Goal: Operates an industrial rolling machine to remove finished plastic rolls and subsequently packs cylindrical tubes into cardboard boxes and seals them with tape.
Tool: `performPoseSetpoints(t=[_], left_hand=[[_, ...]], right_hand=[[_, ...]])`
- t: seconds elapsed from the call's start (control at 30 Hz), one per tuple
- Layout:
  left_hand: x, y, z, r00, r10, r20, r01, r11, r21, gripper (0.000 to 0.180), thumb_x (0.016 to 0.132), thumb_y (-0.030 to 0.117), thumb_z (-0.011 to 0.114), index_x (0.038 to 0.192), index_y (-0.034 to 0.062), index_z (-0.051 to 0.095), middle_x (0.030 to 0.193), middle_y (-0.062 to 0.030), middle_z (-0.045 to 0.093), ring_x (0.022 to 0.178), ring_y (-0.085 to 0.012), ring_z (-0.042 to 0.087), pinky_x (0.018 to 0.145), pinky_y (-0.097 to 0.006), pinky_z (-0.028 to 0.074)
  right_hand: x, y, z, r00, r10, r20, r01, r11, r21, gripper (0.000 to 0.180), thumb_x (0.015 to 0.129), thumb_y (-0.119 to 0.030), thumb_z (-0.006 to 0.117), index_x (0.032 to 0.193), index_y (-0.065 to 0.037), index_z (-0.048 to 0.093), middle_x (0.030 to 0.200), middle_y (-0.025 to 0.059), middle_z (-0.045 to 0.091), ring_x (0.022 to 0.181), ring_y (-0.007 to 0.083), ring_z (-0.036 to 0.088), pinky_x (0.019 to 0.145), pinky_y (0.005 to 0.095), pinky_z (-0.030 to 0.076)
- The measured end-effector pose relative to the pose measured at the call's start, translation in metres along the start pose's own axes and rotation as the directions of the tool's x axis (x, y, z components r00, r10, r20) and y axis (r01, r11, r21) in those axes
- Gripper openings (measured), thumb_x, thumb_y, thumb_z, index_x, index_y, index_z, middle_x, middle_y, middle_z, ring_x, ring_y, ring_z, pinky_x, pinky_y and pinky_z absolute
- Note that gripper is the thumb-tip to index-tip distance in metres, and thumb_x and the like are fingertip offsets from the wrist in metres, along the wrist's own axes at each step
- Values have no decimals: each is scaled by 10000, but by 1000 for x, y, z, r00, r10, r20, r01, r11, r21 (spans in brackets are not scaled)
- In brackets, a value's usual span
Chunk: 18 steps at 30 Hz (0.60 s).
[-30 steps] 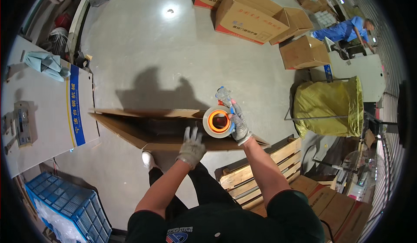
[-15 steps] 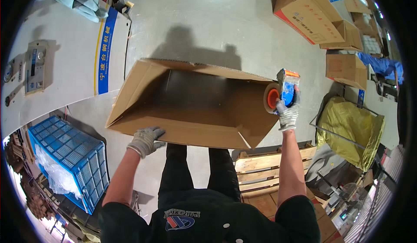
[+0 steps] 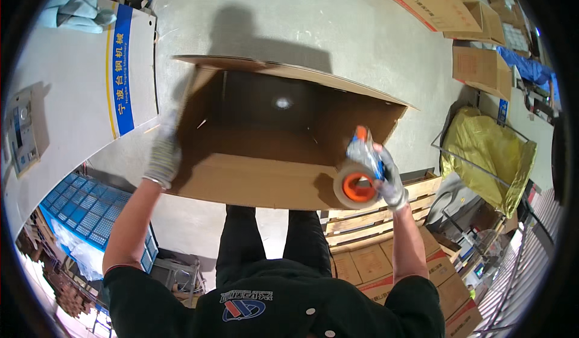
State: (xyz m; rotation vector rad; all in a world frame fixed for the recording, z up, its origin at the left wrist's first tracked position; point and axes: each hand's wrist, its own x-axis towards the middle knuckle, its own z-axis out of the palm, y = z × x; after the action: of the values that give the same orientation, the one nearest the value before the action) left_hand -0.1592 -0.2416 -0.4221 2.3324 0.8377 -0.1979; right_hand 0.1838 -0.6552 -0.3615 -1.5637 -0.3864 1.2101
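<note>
A large brown cardboard box (image 3: 259, 178) stands in front of me with its mouth open toward me and its inside bare to view. My right hand (image 3: 392, 184), in a grey-white glove, grips a tape dispenser (image 3: 365, 154) with a blue body. The clear tape roll on an orange hub hangs over the box's near right corner. At the box's left end is my gloved left hand (image 3: 163, 157), against or close beside the cardboard. Motion smears its fingers, so their pose is unclear.
To the left are a white machine table (image 3: 66, 84) with a control panel and a blue plastic crate (image 3: 90, 211). A wooden pallet (image 3: 416, 196) with flat cartons lies near right. Further right are a yellow sack (image 3: 488, 157) on a frame and stacked cartons (image 3: 428, 3).
My left hand has gone from the box's near edge to its left end. My right hand has brought the tape dispenser nearer and leftward, turning it. The box's left end reaches out less.
</note>
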Motion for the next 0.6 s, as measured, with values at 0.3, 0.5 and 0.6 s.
performPoseSetpoints(t=[0.3,0.5,0.6], left_hand=[[105,13,38,756,239,610,-592,646,481,846,703,655,578,1421,308,293,1517,-80,114,1400,-311,41,1129,-467,54],[105,25,53,794,10,607,-482,619,620,817,729,634,573,1430,360,256,1542,-29,30,1410,-285,-47,1121,-500,-13],[97,28,71,852,43,522,-469,508,723,810,727,655,553,1423,346,278,1529,-66,78,1407,-287,-8,1127,-479,-29]], right_hand=[[112,148,18,938,337,-80,-341,862,-374,815,561,-190,767,1298,-135,425,1147,96,543,1048,226,544,946,328,430],[144,161,-2,936,299,-186,-348,867,-358,773,579,-171,769,1276,-119,439,1105,98,567,1030,231,558,907,325,449],[121,174,-4,973,157,-171,-211,906,-366,778,594,-122,770,1290,-144,424,1088,73,563,996,214,559,896,314,455]])
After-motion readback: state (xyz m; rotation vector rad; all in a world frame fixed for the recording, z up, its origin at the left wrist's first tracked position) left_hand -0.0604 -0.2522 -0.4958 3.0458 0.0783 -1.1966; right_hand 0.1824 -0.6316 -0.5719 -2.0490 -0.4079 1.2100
